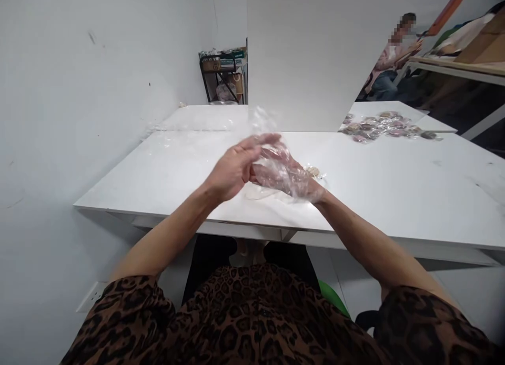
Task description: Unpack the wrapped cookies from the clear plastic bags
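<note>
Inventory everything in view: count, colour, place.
Crinkled plastic bag: one, clear, centre.
Small wrapped piece: one, beige, on table, behind bag.
Plastic-wrapped rounded pieces: many, pink and brown, table's far right.
Flat table: one, white, foreground.
Upright panel: one, white, centre back.
Metal rack: one, black, back left.
Other person: one, pink top, back right.
Cardboard box: one, brown, far right.
Leopard-print top: one, brown and black, bottom.
Left hand: one, bare, at bag.
Right hand: one, bare, inside bag.

Above the tabletop (130, 170), a plastic bag (298, 187) surrounds the right hand (272, 171); one packet (313, 171) lies just behind, a packet heap (389, 127) farther back right, a storage rack (221, 65) behind left of the panel (303, 54)
</note>
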`<state>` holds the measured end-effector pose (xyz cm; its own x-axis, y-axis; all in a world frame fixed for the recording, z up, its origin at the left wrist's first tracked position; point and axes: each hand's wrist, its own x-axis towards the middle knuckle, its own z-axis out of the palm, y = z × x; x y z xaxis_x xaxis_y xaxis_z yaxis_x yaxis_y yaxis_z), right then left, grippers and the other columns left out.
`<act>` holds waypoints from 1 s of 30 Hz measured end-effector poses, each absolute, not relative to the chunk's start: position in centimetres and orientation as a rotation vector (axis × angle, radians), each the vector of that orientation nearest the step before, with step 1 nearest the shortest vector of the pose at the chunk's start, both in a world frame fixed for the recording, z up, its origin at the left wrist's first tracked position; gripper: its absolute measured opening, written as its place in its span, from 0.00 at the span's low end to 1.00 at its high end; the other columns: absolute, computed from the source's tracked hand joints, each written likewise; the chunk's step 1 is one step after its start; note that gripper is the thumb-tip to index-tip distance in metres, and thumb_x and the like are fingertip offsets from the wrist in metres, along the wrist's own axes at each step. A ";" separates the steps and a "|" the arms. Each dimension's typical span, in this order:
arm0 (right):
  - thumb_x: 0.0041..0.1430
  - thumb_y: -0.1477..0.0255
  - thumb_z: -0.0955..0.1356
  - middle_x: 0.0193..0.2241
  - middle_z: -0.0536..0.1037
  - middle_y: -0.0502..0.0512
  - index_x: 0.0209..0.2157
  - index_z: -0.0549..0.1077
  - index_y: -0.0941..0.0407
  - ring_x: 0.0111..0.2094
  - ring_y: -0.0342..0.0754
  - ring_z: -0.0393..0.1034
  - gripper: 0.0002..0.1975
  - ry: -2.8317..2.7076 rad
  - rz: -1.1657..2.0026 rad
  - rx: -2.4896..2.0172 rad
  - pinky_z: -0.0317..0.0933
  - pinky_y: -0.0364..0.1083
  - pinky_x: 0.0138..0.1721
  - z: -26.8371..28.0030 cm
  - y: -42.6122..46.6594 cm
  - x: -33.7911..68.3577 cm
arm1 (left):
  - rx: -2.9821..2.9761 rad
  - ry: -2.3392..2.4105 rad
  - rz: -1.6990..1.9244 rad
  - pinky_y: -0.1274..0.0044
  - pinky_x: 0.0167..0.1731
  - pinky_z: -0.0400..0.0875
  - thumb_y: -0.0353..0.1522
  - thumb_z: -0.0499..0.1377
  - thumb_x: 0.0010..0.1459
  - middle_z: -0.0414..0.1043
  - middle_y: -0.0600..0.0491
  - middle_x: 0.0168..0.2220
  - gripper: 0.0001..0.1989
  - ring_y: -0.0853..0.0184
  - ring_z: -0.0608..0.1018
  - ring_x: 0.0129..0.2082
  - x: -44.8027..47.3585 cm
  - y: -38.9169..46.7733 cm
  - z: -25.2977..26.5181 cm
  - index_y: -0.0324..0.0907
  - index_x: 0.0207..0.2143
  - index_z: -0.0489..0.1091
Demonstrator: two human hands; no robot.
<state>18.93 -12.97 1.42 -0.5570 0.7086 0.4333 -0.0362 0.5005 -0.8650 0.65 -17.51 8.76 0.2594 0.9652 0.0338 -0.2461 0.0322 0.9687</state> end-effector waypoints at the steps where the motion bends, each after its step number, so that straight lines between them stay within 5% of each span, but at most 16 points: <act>1: 0.54 0.40 0.72 0.56 0.78 0.56 0.68 0.68 0.42 0.50 0.59 0.78 0.43 -1.903 1.177 -0.570 0.76 0.58 0.45 1.2 -13.2 19.2 | 1.163 0.824 1.095 0.61 0.42 0.85 0.35 0.57 0.70 0.80 0.48 0.48 0.17 0.49 0.83 0.50 1.0 -17.8 8.2 0.44 0.58 0.74; 4: 0.54 0.42 0.74 0.47 0.83 0.58 0.50 0.83 0.48 0.45 0.60 0.80 0.30 -1.798 1.245 -0.678 0.75 0.58 0.44 0.7 -13.7 20.8 | 1.292 0.889 1.202 0.63 0.48 0.82 0.35 0.64 0.65 0.79 0.48 0.50 0.19 0.50 0.80 0.55 0.3 -18.2 6.5 0.46 0.58 0.74; 8: 0.52 0.46 0.77 0.43 0.84 0.57 0.40 0.85 0.47 0.44 0.60 0.80 0.22 -1.709 1.183 -0.713 0.76 0.58 0.42 0.7 -14.0 22.0 | 1.610 1.127 1.326 0.69 0.45 0.79 0.37 0.75 0.51 0.73 0.46 0.58 0.36 0.52 0.78 0.51 -2.5 -17.6 3.5 0.51 0.63 0.71; 12: 0.53 0.49 0.77 0.44 0.83 0.57 0.42 0.84 0.46 0.47 0.61 0.79 0.20 -1.778 1.223 -0.741 0.76 0.59 0.45 0.4 -13.3 20.7 | 1.812 1.187 0.917 0.72 0.28 0.70 0.41 0.68 0.59 0.77 0.48 0.37 0.11 0.65 0.75 0.28 -4.3 -16.6 1.2 0.45 0.39 0.81; 15: 0.53 0.52 0.78 0.50 0.81 0.56 0.52 0.80 0.45 0.47 0.57 0.77 0.25 -1.742 1.237 -0.781 0.76 0.57 0.45 -0.2 -11.8 19.6 | 1.629 1.223 0.934 0.77 0.20 0.60 0.33 0.61 0.65 0.70 0.53 0.21 0.12 0.71 0.69 0.18 -5.8 -14.6 1.3 0.42 0.27 0.76; 19: 0.56 0.55 0.77 0.58 0.75 0.56 0.54 0.76 0.44 0.48 0.53 0.74 0.25 -1.602 1.124 -0.893 0.76 0.54 0.43 -1.7 -9.1 19.5 | 1.232 1.394 1.389 0.79 0.16 0.56 0.26 0.59 0.66 0.68 0.56 0.18 0.16 0.75 0.66 0.15 -9.6 -8.1 3.8 0.39 0.23 0.70; 23: 0.55 0.57 0.77 0.57 0.75 0.56 0.51 0.76 0.46 0.46 0.52 0.74 0.23 -1.499 1.118 -1.017 0.74 0.53 0.41 -4.0 -6.9 20.4 | 1.026 1.424 1.586 0.79 0.28 0.71 0.34 0.58 0.70 0.71 0.55 0.24 0.15 0.72 0.77 0.26 -14.4 1.3 7.7 0.39 0.29 0.68; 26: 0.55 0.58 0.77 0.54 0.77 0.56 0.49 0.77 0.46 0.46 0.51 0.73 0.21 -1.434 1.155 -1.059 0.73 0.52 0.41 -5.6 -6.1 20.9 | 0.858 1.395 1.694 0.81 0.46 0.75 0.32 0.46 0.77 0.70 0.56 0.28 0.16 0.75 0.80 0.40 -17.2 7.8 10.4 0.37 0.37 0.68; 30: 0.55 0.57 0.77 0.54 0.77 0.56 0.49 0.78 0.46 0.47 0.52 0.73 0.21 -1.435 1.176 -1.118 0.73 0.52 0.42 -6.5 -5.6 21.6 | 0.817 1.310 1.866 0.78 0.62 0.69 0.40 0.32 0.78 0.74 0.51 0.58 0.27 0.79 0.72 0.58 -17.9 13.4 11.4 0.34 0.62 0.60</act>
